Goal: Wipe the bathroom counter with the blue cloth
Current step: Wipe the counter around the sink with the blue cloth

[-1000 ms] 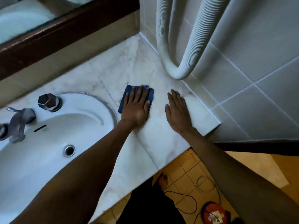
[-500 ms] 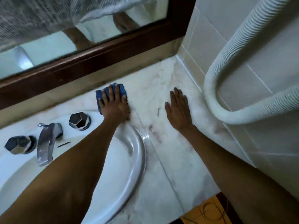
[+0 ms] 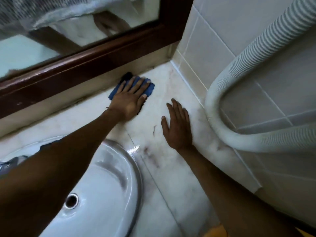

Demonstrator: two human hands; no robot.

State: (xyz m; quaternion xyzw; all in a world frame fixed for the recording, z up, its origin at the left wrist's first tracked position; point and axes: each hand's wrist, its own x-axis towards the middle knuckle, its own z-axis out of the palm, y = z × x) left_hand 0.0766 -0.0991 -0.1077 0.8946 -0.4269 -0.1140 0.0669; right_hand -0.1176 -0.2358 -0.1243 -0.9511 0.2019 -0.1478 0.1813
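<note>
blue cloth point(image 3: 150, 88) lies flat on the marble counter point(image 3: 172, 168), pinned under the left hand point(image 3: 129, 100). that hand is spread open, palm down, fingers point(image 3: 136, 84) fanned across the cloth and pressing it rather than closing round it; blue shows past the fingertips and along the thumb side. taking the sink point(image 3: 106, 185) as the landmark, the cloth sits beyond its far rim, right up against the pale ledge under the dark wooden mirror frame point(image 3: 85, 65), its far corner touching that ledge. the right hand point(image 3: 177, 124) rests open and flat on bare marble, holding nothing, beyond the sink's right edge and just beside the cloth hand, not touching it. farther from the sink on that side, a white ribbed hose point(image 3: 227, 82) loops down the tiled wall point(image 3: 205, 48), its bend meeting the counter where it joins the wall, near the right hand. a thin dark vein point(image 3: 154, 129) marks the marble between the right hand and the sink's rim. the left forearm crosses over the basin, and the drain hole point(image 3: 71, 200) shows in the bowl close to it.
</note>
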